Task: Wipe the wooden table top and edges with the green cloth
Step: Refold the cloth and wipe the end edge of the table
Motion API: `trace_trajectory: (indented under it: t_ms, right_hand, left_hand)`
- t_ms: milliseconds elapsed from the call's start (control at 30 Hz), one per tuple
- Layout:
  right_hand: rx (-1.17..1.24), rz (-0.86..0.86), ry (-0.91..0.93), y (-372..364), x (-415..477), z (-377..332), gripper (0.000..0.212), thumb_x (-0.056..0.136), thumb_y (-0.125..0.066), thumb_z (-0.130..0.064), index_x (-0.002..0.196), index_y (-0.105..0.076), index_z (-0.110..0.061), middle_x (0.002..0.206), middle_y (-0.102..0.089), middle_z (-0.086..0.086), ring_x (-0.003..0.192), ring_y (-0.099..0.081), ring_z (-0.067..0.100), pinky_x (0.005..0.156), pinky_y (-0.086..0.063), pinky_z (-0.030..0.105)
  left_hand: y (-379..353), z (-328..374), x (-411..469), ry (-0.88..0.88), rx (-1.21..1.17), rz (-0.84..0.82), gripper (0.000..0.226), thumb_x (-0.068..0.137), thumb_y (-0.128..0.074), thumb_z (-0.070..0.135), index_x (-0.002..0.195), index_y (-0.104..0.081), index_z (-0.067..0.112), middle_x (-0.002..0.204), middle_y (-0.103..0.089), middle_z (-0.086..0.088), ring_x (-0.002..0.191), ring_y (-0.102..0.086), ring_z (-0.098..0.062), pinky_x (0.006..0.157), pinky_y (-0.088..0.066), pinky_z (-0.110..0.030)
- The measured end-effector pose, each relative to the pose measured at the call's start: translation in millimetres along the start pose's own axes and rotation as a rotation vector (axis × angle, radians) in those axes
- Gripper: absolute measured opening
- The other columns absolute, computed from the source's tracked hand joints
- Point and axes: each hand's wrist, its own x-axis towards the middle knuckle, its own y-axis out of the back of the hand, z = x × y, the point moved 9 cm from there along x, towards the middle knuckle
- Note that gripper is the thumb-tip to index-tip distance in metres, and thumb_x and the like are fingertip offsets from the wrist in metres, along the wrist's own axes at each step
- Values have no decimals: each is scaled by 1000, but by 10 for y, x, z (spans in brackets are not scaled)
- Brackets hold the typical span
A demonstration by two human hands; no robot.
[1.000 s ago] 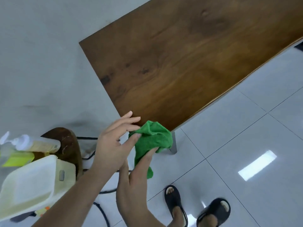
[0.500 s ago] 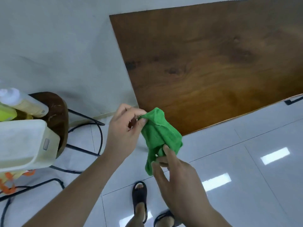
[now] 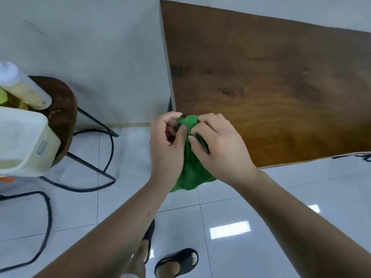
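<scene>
While left hand (image 3: 166,145) and right hand (image 3: 218,149), close together, pinch its bunched top just off the near-left corner of the tabletop (image 3: 271,87), green cloth (image 3: 190,171) hangs limp: judged light, soft, unbreakable, best held wadded under one palm.

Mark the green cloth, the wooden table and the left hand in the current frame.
green cloth (image 3: 190,173): head view, hanging part below the hands.
wooden table (image 3: 271,77): head view, bare middle of the top.
left hand (image 3: 166,147): head view, back of the hand.

No text, label, brand or number is readable anywhere.
</scene>
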Motion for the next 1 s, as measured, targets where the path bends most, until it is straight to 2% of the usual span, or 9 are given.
trace_trajectory:
  t_ms: [100, 200, 300, 367, 433, 567, 667, 800, 1000]
  right_hand:
    - [-48, -48, 57, -120, 124, 43, 14, 106, -69, -19, 110, -73, -6, 138, -67, 12, 124, -62, 33, 101, -48, 50]
    - [-53, -45, 104, -184, 163, 90, 17, 109, -65, -16, 122, -72, -7, 148, -63, 14, 138, -58, 34, 116, -40, 48]
    - [-96, -58, 86, -201, 315, 264, 33, 111, -61, -17, 143, -66, -8, 158, -57, 13, 149, -50, 33, 124, -33, 48]
    - [-147, -86, 51, -211, 498, 433, 44, 114, -58, -28, 155, -59, -11, 167, -50, 12, 158, -43, 33, 127, -28, 49]
    - [-194, -132, -2, -240, 719, 624, 54, 117, -51, -43, 164, -51, -17, 175, -41, 12, 165, -32, 32, 132, -23, 51]
    - [-201, -203, -90, -332, 1063, 945, 69, 115, -36, -66, 175, -34, -31, 184, -23, 6, 172, -11, 25, 139, -6, 49]
    - [-145, -197, -106, -398, 1107, 1057, 72, 113, -35, -71, 175, -30, -35, 185, -20, 0, 173, -8, 21, 140, -4, 48]
    - [-145, -176, -92, -410, 1111, 1105, 72, 113, -38, -69, 175, -31, -35, 185, -21, 1, 173, -8, 20, 139, -7, 50]
    - [-142, -182, -77, -431, 1128, 1104, 71, 113, -33, -67, 176, -28, -35, 186, -18, 1, 173, -7, 20, 139, -9, 53]
  left_hand:
    - [4, -116, -63, 134, -84, 102, 34, 109, -72, 15, 132, -56, 33, 120, -66, 5, 103, -68, -14, 89, -54, -21]
    - [-26, -204, -146, 240, -98, 145, 29, 111, -69, 21, 134, -52, 28, 125, -65, 12, 112, -67, -6, 95, -53, -22]
    - [-91, -331, -213, 401, -111, 96, 29, 109, -59, 47, 137, -54, 41, 132, -67, 17, 120, -68, -5, 106, -57, -40]
    - [-189, -394, -250, 496, -149, -12, 33, 108, -48, 60, 141, -52, 61, 135, -69, 23, 124, -69, -6, 111, -56, -49]
    - [-260, -374, -266, 522, -175, -84, 32, 109, -43, 64, 138, -46, 78, 141, -67, 26, 129, -68, -5, 115, -54, -49]
    - [-324, -396, -284, 587, -195, -125, 64, 99, -44, 74, 158, -21, 79, 159, -55, 26, 141, -61, -9, 122, -50, -51]
    - [-338, -391, -164, 592, -171, -130, 62, 99, -43, 76, 151, -10, 85, 164, -51, 29, 145, -58, -8, 125, -47, -49]
    - [-389, -398, 309, 518, -103, -147, 64, 116, -45, 60, 174, -16, 57, 171, -46, 23, 154, -50, -8, 130, -41, -47]
    - [-542, -425, 1432, 432, 43, -175, 68, 119, -42, 52, 179, -13, 39, 180, -38, 11, 162, -42, -18, 134, -30, -47]
